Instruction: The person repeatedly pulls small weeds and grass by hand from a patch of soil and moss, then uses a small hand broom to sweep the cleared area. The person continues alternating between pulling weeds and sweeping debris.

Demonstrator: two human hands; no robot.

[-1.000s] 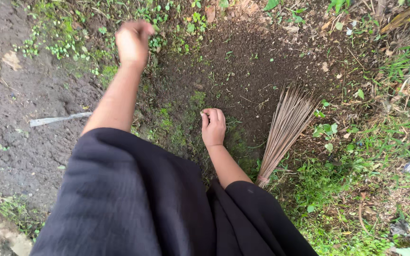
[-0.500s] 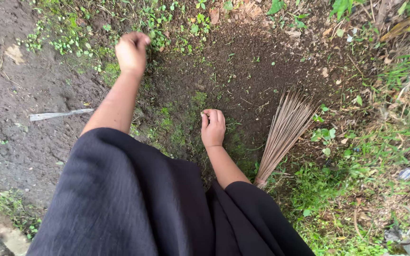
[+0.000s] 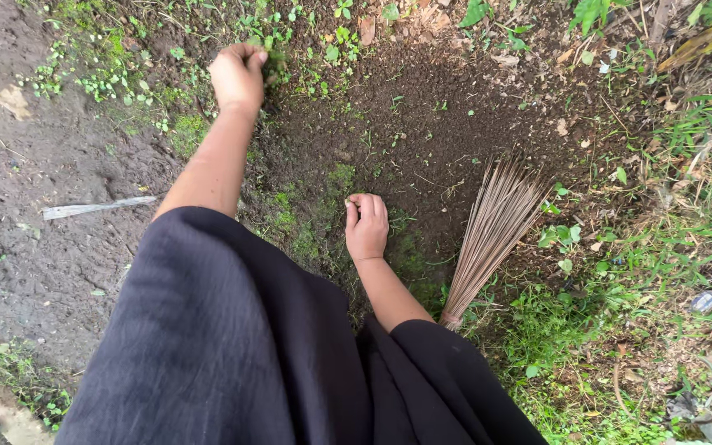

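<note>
since the earlier frame, left hand (image 3: 239, 76) is reaching further out, fingers closing on small weeds (image 3: 278, 58) at the bare soil's (image 3: 447, 132) edge. right hand (image 3: 367, 227) is resting curled, seemingly empty; gripping low should help. broom (image 3: 492, 235) is lying just right.

Matt cloth sleeves (image 3: 232, 346) (probably cotton).

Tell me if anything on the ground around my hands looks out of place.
The stick broom lies flat on the bare soil right of your right hand, untouched. A pale strip lies on the dirt below your left hand, which grips small weeds.
</note>
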